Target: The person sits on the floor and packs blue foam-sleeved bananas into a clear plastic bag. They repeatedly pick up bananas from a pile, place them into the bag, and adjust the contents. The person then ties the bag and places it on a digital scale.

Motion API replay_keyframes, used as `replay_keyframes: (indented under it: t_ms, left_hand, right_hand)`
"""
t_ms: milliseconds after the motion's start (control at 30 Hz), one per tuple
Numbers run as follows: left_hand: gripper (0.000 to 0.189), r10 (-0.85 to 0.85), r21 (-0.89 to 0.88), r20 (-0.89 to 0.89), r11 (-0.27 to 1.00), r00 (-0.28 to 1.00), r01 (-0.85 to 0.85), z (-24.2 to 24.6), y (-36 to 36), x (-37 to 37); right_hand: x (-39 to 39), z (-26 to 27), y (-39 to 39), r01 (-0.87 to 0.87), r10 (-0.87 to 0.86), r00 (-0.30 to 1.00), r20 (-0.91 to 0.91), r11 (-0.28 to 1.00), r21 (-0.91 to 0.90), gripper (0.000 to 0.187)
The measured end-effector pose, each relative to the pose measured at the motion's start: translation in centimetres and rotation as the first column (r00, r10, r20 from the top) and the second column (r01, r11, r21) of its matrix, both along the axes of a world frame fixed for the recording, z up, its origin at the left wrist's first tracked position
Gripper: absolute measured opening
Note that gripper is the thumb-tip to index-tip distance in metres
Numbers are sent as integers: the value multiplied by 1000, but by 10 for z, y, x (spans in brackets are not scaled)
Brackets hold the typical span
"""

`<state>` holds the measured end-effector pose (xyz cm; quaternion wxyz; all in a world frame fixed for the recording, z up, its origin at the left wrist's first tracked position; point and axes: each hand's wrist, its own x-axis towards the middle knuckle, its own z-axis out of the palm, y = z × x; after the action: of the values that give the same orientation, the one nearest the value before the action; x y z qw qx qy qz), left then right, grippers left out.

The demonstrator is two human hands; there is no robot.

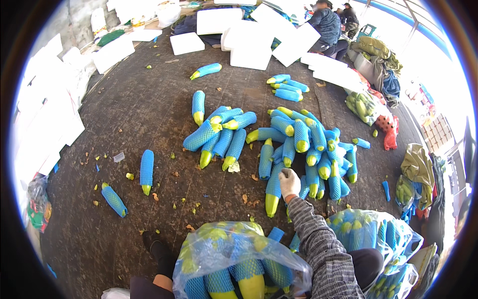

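Observation:
My right hand (pixel 290 182), in a pale knit glove, reaches into the near edge of a heap of green zucchini (pixel 295 127) in blue foam-net sleeves. Its fingers are curled beside a large sleeved zucchini (pixel 274 188), whose bare green end points toward me. Whether they grip it cannot be made out. My left hand is out of view. Between my legs stands a clear plastic bag (pixel 239 239) filled with sleeved zucchini, its mouth loosely gathered. A smaller cluster of sleeved zucchini (pixel 220 138) lies left of the heap.
Single sleeved zucchini (pixel 146 172) lie scattered on the dark, debris-strewn floor (pixel 112 149). More filled plastic bags (pixel 366 228) stand at my right knee. White foam boards (pixel 254 41) are spread at the back, with white boxes (pixel 52 116) at left. People (pixel 328 26) sit at the far right.

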<state>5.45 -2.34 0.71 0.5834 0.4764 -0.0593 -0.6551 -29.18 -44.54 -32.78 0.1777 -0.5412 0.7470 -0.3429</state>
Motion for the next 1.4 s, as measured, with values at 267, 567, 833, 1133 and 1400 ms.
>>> replay_keyframes:
  t_ms: [267, 567, 833, 1133, 1400]
  left_hand:
    - [47, 68, 170, 191, 980, 979, -101, -12, -33, -7]
    - [42, 132, 306, 254, 929, 958, -209, 19, -32, -27]
    - [51, 53, -94, 0, 994, 999, -53, -9, 48, 6]
    - [41, 111, -81, -135, 989, 985, -123, -19, 57, 11]
    - [37, 81, -61, -174, 994, 981, -93, -26, 54, 14]
  right_hand:
    - [175, -29, -133, -89, 125, 990, -58, 900, 427, 112]
    - [111, 10, -70, -407, -76, 411, 909, 876, 257, 55]
    - [76, 268, 124, -737, 557, 323, 765, 656, -166, 64]
    - [79, 305, 335, -934, 891, 327, 315, 355, -34, 77]
    - [79, 230, 407, -927, 973, 226, 50, 199, 317, 79]
